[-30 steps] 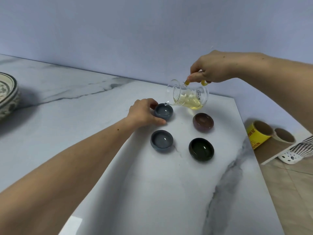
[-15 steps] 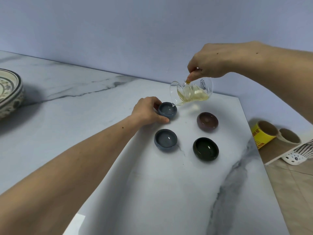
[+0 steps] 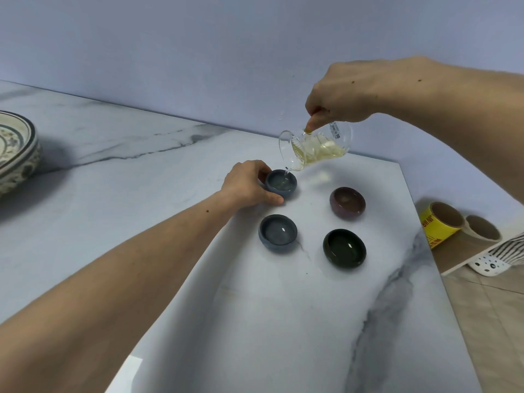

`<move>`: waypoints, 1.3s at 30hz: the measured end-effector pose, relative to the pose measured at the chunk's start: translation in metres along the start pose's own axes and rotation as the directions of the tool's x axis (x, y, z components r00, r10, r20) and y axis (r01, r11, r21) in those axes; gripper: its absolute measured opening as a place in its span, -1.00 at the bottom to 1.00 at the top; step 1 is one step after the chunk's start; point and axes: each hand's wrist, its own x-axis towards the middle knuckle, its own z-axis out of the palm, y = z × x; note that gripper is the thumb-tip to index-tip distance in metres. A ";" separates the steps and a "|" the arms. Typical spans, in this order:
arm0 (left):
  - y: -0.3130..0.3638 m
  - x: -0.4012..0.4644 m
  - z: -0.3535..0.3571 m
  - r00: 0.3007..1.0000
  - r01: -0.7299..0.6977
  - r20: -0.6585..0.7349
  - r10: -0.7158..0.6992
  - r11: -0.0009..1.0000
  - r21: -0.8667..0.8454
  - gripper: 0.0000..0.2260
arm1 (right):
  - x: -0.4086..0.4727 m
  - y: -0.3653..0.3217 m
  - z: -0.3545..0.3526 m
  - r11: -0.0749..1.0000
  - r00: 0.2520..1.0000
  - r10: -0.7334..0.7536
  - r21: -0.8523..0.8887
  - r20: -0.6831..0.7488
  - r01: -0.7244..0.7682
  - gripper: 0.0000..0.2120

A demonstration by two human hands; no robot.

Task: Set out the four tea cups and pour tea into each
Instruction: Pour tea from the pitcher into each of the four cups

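Note:
Four small tea cups stand in a square on the marble table (image 3: 283, 321). My left hand (image 3: 248, 184) grips the far-left blue cup (image 3: 281, 183) by its side. My right hand (image 3: 348, 93) holds a glass pitcher (image 3: 314, 148) of pale yellow tea, tilted left with its spout over that cup. A thin stream of tea falls into the cup. The near blue cup (image 3: 278, 233), the brown cup (image 3: 347, 203) and the dark green cup (image 3: 344, 248) stand apart from both hands.
A stack of patterned bowls (image 3: 15, 154) sits at the table's far left. Off the right edge, a yellow tape roll (image 3: 438, 224), a second roll (image 3: 482, 227) and a striped item lie on a low board above the floor. A wall backs the table.
My right hand has lifted and tipped the pitcher further toward the far-left cup, and tea now streams into it. My left hand stays on that cup.

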 end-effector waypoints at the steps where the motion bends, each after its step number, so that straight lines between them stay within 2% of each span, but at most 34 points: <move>1: 0.000 0.000 0.000 1.000 0.000 0.001 0.000 1.000 0.001 -0.43 | 0.000 -0.001 -0.001 1.000 1.000 -0.001 -0.012 -0.001 0.001 -0.63; 24: 0.000 -0.001 0.000 1.000 -0.009 0.000 0.009 1.000 0.003 -0.43 | -0.002 -0.011 -0.014 0.995 1.000 -0.005 -0.098 -0.022 0.003 -0.62; 30: -0.001 -0.001 0.000 1.000 -0.008 0.004 0.007 1.000 0.007 -0.43 | -0.003 -0.013 -0.004 0.998 1.000 -0.007 -0.064 -0.022 0.006 -0.62; 39: -0.004 -0.002 -0.002 1.000 -0.019 0.024 0.020 0.999 -0.044 -0.42 | -0.016 0.010 0.028 0.984 0.996 0.080 0.163 -0.032 -0.074 -0.61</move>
